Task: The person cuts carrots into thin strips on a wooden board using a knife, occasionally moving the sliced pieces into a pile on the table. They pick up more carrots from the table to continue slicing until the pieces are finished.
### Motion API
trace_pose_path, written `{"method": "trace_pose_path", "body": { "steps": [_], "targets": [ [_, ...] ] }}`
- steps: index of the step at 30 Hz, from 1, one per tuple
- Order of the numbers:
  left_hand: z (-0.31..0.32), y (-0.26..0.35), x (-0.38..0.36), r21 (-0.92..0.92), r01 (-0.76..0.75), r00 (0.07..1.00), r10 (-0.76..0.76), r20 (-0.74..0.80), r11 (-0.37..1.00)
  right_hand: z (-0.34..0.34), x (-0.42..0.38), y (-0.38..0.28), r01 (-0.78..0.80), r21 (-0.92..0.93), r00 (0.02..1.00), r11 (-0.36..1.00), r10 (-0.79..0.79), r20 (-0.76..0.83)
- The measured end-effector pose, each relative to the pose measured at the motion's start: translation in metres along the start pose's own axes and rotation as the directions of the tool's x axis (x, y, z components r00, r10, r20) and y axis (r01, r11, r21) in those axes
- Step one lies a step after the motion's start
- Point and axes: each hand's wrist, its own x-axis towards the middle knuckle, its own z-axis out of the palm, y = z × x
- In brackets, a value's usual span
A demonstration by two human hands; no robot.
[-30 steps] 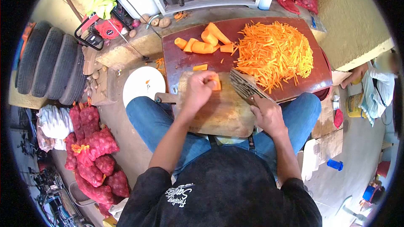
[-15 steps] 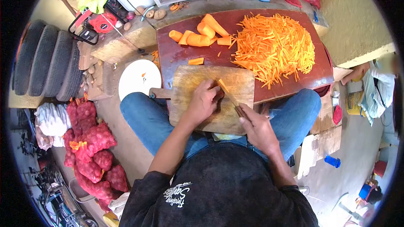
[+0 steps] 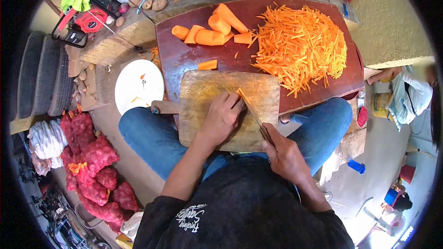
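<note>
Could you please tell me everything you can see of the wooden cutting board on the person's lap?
The wooden cutting board is a light brown, worn rectangular slab with rounded corners and a short handle pointing to its left. It lies flat across the person's thighs, its far edge meeting the dark red tray. The left hand presses a carrot piece onto it, and the right hand holds a knife edge-down against that piece.

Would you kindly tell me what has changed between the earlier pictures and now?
The right hand turned the knife from flat-side-up and brought it down edge-on against the carrot piece. The left hand drew nearer the body, holding that piece throughout. The cutting board and carrot strips lie as before.
</note>
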Motion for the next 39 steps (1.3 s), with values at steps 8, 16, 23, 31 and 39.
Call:
{"method": "trace_pose_path", "body": {
  "steps": [8, 16, 23, 31, 39],
  "targets": [
    [0.002, -0.003, -0.002, -0.074, 0.039, 0.999, -0.041, -0.019, 0.996, 0.005, 0.059, 0.001, 0.103, 0.032, 0.995, 0.994, -0.103, 0.009],
    [0.004, -0.006, -0.004, -0.088, 0.063, 0.998, -0.065, -0.022, 0.994, -0.005, 0.019, -0.015, 0.003, 0.052, 1.000, 0.999, -0.003, 0.001],
    [0.003, -0.005, -0.004, -0.081, 0.034, 0.998, -0.037, -0.041, 0.996, 0.018, 0.061, 0.002, 0.159, -0.020, 0.986, 0.987, -0.160, -0.044],
    [0.005, -0.005, -0.007, -0.057, 0.040, 0.997, -0.043, -0.066, 0.998, -0.002, 0.027, -0.015, -0.007, 0.026, 0.999, 1.000, 0.006, 0.049],
    [0.005, -0.003, -0.007, -0.053, 0.049, 0.991, -0.055, -0.121, 0.997, 0.019, 0.063, 0.003, 0.184, 0.004, 0.983, 0.983, -0.184, -0.018]
  ]
}}
